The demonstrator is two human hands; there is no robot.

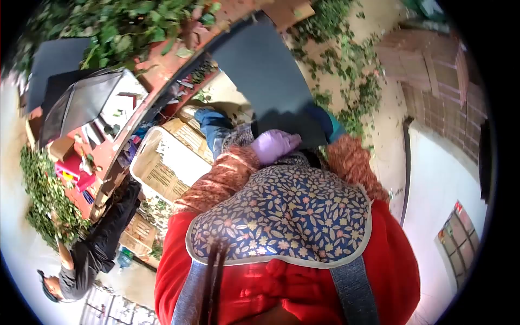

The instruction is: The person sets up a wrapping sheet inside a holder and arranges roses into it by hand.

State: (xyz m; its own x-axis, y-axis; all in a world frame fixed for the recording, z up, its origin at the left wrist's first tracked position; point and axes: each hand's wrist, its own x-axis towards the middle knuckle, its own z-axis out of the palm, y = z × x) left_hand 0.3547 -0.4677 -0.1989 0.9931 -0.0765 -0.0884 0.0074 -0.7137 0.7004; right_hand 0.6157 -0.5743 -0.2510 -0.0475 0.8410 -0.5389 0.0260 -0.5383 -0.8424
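A large dark grey sheet [262, 59] stretches away from my waist, its near edge at my floral apron [281, 211]. My left hand [276, 146], in a light purple glove, is at the near left part of the sheet, fingers pointing right and closed against its edge. At the sheet's near right side is my right hand [329, 125], in a blue and teal glove; it is in shadow and its fingers are mostly hidden. Whether the sheet is stiff card or plastic I cannot tell.
Left of me stands a cream plastic crate [162, 172]. Beyond it, a reddish worktable [162, 62] carries leafy stems [114, 32] and a grey sheet-lined box [86, 100]. A co-worker [89, 260] stands at lower left. Cut leaves [352, 81] litter the floor; stacked cardboard [444, 86] is at right.
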